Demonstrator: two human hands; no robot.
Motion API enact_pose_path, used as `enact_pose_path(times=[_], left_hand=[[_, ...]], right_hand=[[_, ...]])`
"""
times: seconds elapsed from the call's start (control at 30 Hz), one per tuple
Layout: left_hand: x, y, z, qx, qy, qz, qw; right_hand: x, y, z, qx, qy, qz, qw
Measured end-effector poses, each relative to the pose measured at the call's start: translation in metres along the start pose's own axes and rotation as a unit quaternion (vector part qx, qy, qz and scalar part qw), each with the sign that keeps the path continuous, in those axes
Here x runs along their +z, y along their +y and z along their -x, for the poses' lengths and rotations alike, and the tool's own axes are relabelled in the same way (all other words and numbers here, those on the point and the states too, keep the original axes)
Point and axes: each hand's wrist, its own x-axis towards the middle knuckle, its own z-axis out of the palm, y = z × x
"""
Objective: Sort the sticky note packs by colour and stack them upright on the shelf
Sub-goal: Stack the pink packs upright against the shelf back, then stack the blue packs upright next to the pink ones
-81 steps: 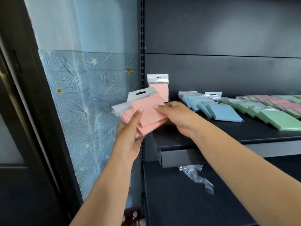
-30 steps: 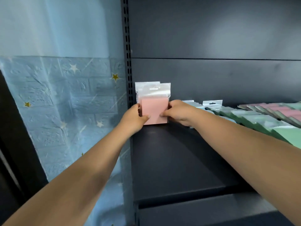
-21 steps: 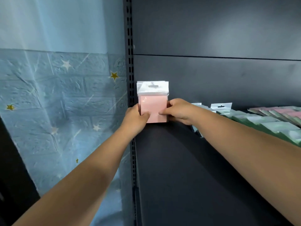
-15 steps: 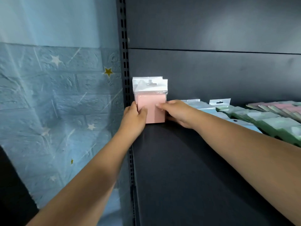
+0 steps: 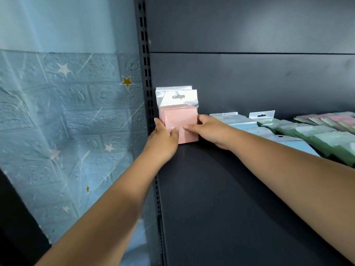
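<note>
Both hands on the pink packs (image 5: 180,120) at the shelf's (image 5: 221,198) back-left corner. Left hand (image 5: 163,140) wraps the stack's left edge, thumb on the front face, fingers behind. Right hand (image 5: 209,129) grips the right edge, thumb across the front, fingers curled round the side. Pink packs stand upright, several deep, clear hang-tabs up, backed against the dark rear panel (image 5: 249,79) and just beside the slotted upright (image 5: 146,73). Bottom edge rests on the shelf.

To the R along the back edge: blue packs (image 5: 247,125) lying flat, overlapped; then green packs (image 5: 315,135), also flat; a mixed pink/green row (image 5: 334,120) at far R, partly cut off. Blue star-print wall covering (image 5: 67,112) L of the upright.
</note>
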Motion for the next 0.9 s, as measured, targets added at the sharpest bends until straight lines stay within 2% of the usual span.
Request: enact_pose_path(times=[0.3, 0.43, 0.57, 0.67, 0.73, 0.83, 0.9], left_hand=[[-0.001, -0.002, -0.002, -0.014, 0.001, 0.034, 0.999], [-0.008, 0.004, 0.011, -0.009, 0.005, 0.041, 0.999], [-0.020, 0.014, 0.029, 0.013, 0.057, 0.032, 0.998], [-0.024, 0.037, 0.054, 0.055, 0.085, 0.022, 0.995], [-0.018, 0.057, 0.072, 0.054, 0.041, -0.013, 0.998], [0.001, 0.085, 0.090, -0.015, -0.055, -0.047, 0.997], [0.013, 0.098, 0.087, -0.062, -0.087, -0.037, 0.994]], right_hand=[[-0.003, -0.002, -0.002, 0.015, -0.009, -0.049, 0.999], [-0.030, -0.016, 0.009, 0.017, 0.052, -0.032, 0.998], [-0.085, -0.026, 0.040, 0.003, 0.090, 0.096, 0.991], [-0.111, -0.010, 0.061, -0.002, 0.074, 0.196, 0.978], [-0.117, 0.006, 0.068, 0.009, 0.040, 0.220, 0.975], [-0.127, 0.030, 0.072, 0.002, -0.017, 0.236, 0.971], [-0.129, 0.040, 0.071, -0.007, -0.062, 0.253, 0.965]])
